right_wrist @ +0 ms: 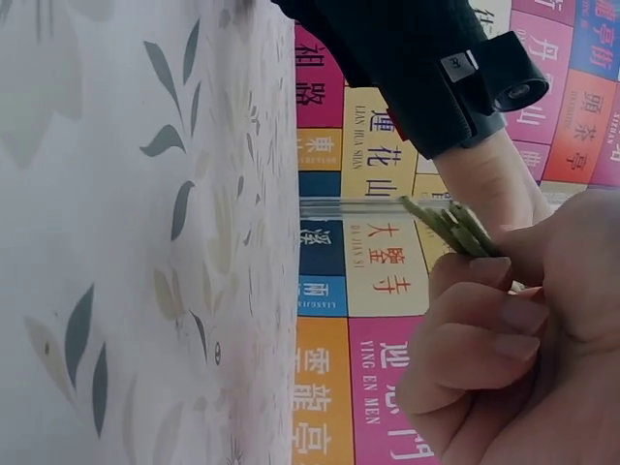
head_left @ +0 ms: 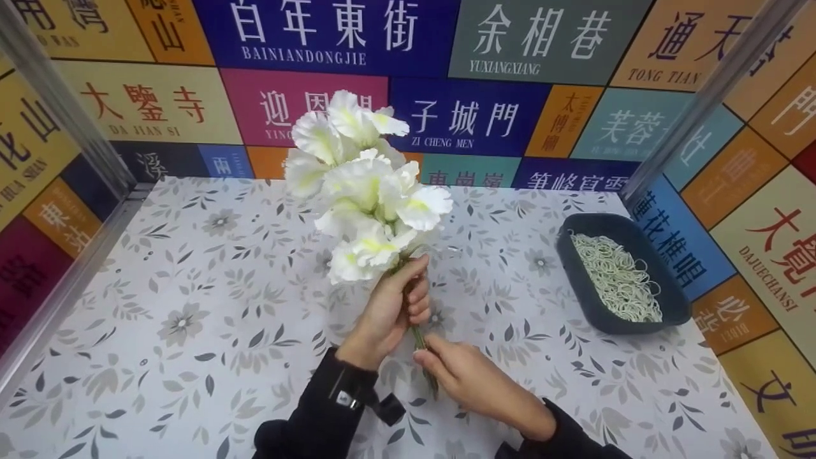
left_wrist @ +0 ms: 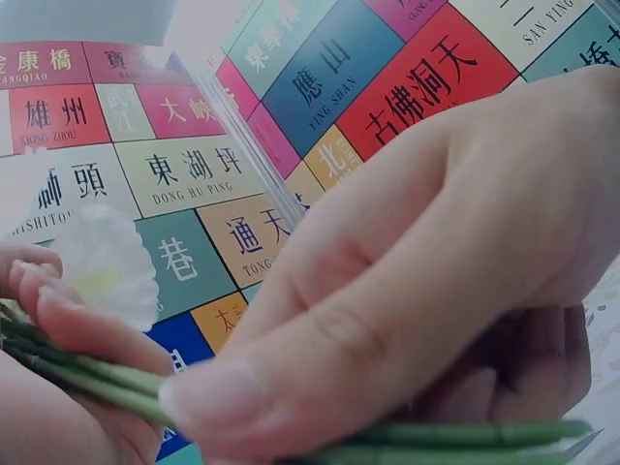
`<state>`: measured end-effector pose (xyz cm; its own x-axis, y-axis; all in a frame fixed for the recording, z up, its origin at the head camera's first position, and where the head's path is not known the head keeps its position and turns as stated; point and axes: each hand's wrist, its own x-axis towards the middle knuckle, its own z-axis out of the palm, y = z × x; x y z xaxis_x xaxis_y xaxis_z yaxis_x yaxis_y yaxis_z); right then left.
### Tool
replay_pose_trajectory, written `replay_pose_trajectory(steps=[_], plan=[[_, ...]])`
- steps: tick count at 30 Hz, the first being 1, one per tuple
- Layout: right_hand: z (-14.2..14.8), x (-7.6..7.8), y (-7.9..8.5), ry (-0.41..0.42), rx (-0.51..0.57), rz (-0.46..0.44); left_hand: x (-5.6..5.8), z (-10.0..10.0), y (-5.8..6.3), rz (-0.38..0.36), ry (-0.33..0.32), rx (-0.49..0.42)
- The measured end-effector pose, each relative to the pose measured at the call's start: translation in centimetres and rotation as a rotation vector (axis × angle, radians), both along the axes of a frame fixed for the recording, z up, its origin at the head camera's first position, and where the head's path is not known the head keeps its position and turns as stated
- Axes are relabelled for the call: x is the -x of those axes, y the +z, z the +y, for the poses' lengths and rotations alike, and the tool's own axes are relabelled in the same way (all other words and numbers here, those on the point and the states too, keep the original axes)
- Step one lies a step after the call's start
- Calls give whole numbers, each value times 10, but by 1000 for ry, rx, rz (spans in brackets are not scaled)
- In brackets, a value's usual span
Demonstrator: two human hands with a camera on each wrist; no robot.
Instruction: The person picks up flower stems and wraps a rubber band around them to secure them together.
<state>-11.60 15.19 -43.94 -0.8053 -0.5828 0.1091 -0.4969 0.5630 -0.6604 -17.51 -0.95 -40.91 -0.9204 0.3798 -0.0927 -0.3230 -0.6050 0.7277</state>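
A bunch of white ruffled flowers (head_left: 370,197) with yellow-green centres leans up and to the left over the table. My left hand (head_left: 389,312) grips the stems just under the blooms, its fingers curled round them. Lower down, my right hand (head_left: 475,379) pinches the green stems (left_wrist: 465,441) between thumb and fingers. In the right wrist view the cut stem ends (right_wrist: 455,228) stick out past the right hand's curled fingers. One white petal (left_wrist: 102,271) shows behind the left hand in the left wrist view.
A dark rectangular tub (head_left: 574,287) stands at the table's right side, with many pale rubber bands (head_left: 618,280) in it. The table (head_left: 178,382) has a leaf-patterned cover. Panels with printed signs (head_left: 472,115) enclose the back and sides, joined by metal posts (head_left: 695,95).
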Motion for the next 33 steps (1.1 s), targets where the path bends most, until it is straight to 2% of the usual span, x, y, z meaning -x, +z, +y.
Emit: replay_pose_trajectory(steps=[4, 10, 16, 21, 27, 33], plan=[[2, 2, 3, -21, 72, 8, -2, 0, 6, 97, 52, 174], [5, 5, 6, -72, 137, -23, -3, -2, 11, 303, 131, 441], [10, 10, 9, -136, 158, -25, -3, -4, 8, 513, 239, 692], [12, 15, 8, -161, 154, -21, -2, -1, 0, 678, 343, 886], [16, 22, 4, -145, 125, -76, -1, 4, -10, 818, 408, 1036], [20, 28, -1, -112, 93, -120, 1, 8, -18, 897, 451, 1144]])
